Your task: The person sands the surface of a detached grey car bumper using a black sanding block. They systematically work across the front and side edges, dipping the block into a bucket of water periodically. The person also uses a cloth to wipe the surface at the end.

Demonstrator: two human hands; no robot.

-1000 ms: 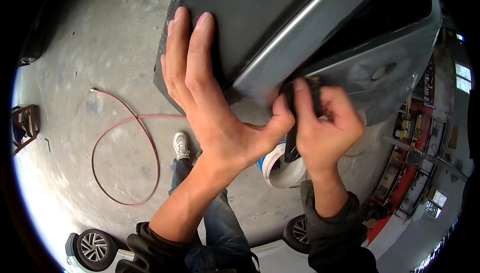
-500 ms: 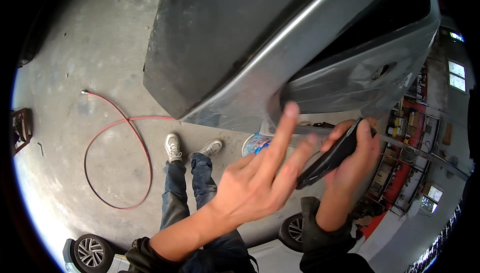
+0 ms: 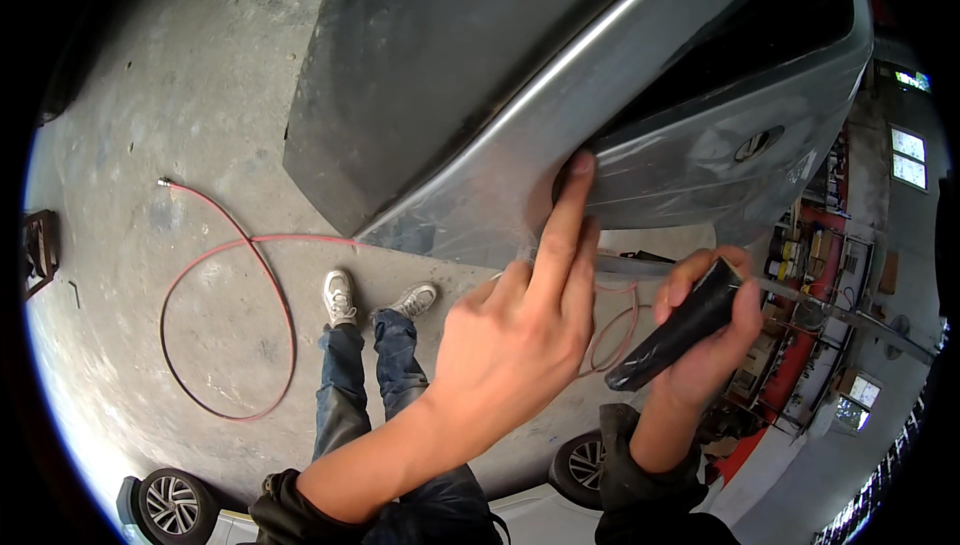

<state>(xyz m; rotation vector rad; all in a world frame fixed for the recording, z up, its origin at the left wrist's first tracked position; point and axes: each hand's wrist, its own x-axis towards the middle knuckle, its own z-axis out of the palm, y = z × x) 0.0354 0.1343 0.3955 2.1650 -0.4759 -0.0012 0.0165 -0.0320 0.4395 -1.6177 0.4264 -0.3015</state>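
Observation:
My left hand (image 3: 520, 335) reaches up to a grey vehicle body part (image 3: 640, 180) with scuffed, patchy paint. Its index finger is stretched out, and the tip rests at the rounded edge by the dark opening (image 3: 745, 50); the fingers hold nothing. Lower and to the right, my right hand (image 3: 715, 335) is wrapped round a long black block (image 3: 675, 330) with pale scuffs. The block slants, with its narrower end toward the lower left. It is apart from the body part. Part of the block's upper end is covered by my fingers.
A red hose (image 3: 290, 325) loops over the concrete floor (image 3: 220, 65) at left, and another hose coil (image 3: 605, 350) lies behind my hands. Below stand my shoes (image 3: 340, 297) and a white car's wheels (image 3: 178, 505). Loaded shelves (image 3: 800, 335) line the right wall.
My left hand has moved from beside the black block up to the body part's edge. My right hand has turned the block, so its broad side shows more. The view has shifted slightly.

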